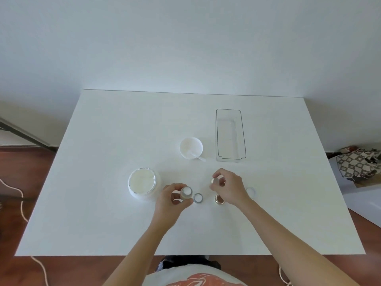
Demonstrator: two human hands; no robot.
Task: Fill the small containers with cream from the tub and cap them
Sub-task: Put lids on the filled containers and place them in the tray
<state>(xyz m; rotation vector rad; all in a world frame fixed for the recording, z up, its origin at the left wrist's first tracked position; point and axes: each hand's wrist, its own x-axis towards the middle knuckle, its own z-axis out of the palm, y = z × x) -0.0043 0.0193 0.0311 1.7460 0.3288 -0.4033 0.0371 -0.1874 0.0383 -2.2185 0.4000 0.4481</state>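
The open white tub of cream stands on the white table at the left. My left hand grips a small jar whose top shows white cream. Just right of it a small clear ring-shaped container lies on the table. My right hand pinches a round gold-rimmed cap above the table. Under that hand stands another small gold-rimmed jar, partly hidden. A faint clear lid lies right of my right hand.
A white bowl holding a small white spatula stands behind my hands. A clear rectangular bin sits at the back right. A patterned bag lies on the floor to the right, and a cord trails at the left.
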